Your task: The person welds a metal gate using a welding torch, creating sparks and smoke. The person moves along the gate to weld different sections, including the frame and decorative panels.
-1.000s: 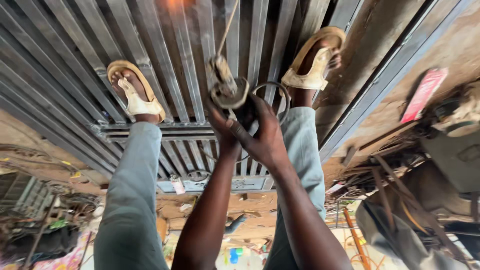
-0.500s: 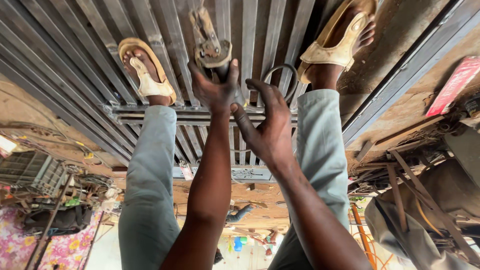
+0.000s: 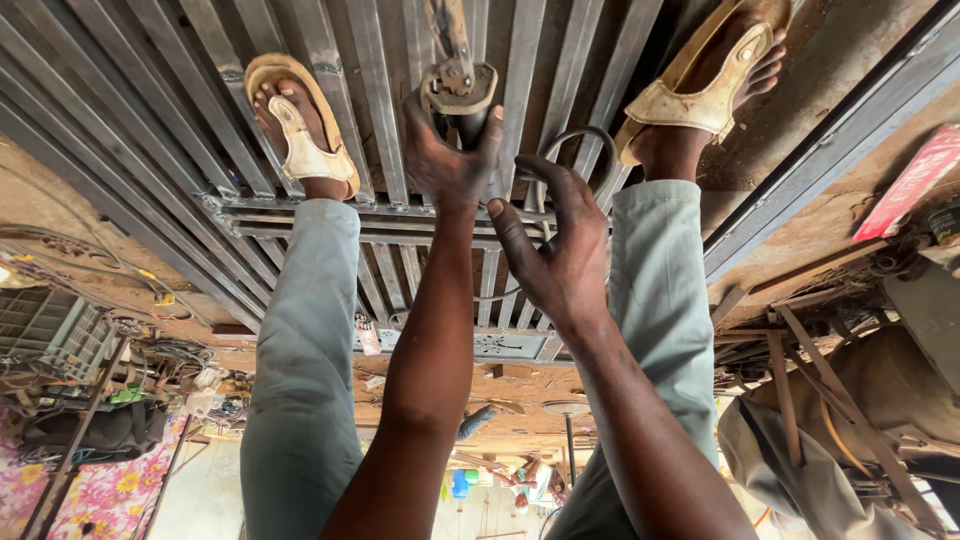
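Note:
I stand bent over on a grey metal gate [image 3: 200,110] of welded bars lying flat, with a worn tan sandal [image 3: 300,130] on one foot and the other sandal [image 3: 700,90] to the right. My left hand [image 3: 445,160] is shut on the body of an angle grinder [image 3: 455,85], held against the bars between my feet. My right hand [image 3: 560,260] hovers just beside it, fingers apart. A grey power cable [image 3: 585,145] loops past its thumb. I cannot tell if the hand grips the cable.
Pale grey trouser legs [image 3: 300,380] frame both arms. Sandy ground [image 3: 830,60] lies right of the gate, with a red box [image 3: 915,185] and rusty scrap metal [image 3: 800,350]. Behind my legs are workshop clutter [image 3: 90,380] and a floral cloth [image 3: 90,490].
My left hand has taken the grinder and moved it forward along the bars. My right hand has come off it and now hangs back, open, by the cable.

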